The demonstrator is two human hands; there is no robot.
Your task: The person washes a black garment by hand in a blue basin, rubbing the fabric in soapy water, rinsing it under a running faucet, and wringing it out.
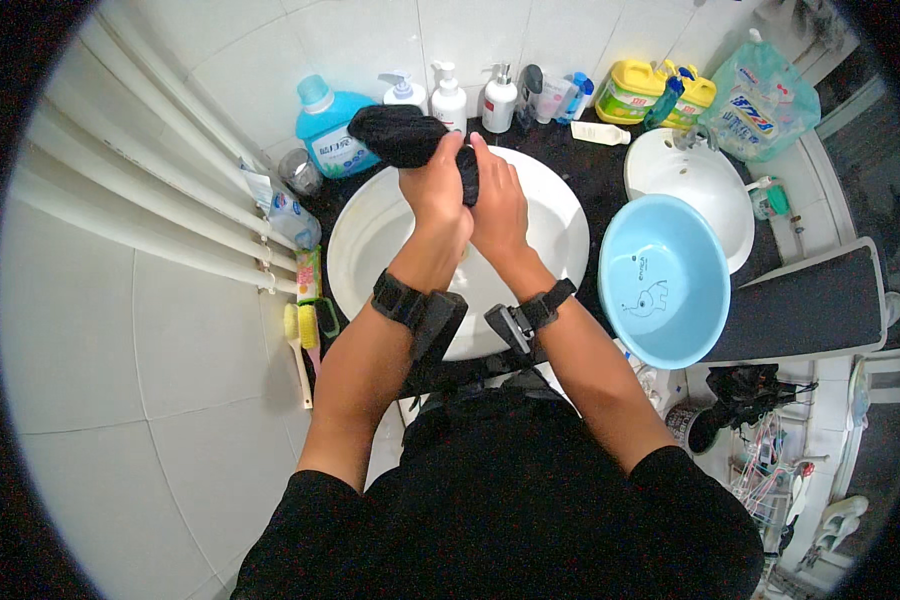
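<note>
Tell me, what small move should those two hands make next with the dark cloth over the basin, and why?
Probably one more twist, kept over the white washbasin. Both the left hand and the right hand grip the black cloth, which is bunched into a thick roll above the bowl, so any water would fall inside. Whether it drips cannot be seen.

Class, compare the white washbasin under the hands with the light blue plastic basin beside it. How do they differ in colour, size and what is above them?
The white washbasin is larger; the light blue plastic basin is smaller. The washbasin is plain white, while the blue basin bears a small elephant drawing. The left hand and right hand hold a black cloth over the washbasin; nothing hangs over the blue basin. Both are round, and no water is plainly visible in either.
</note>
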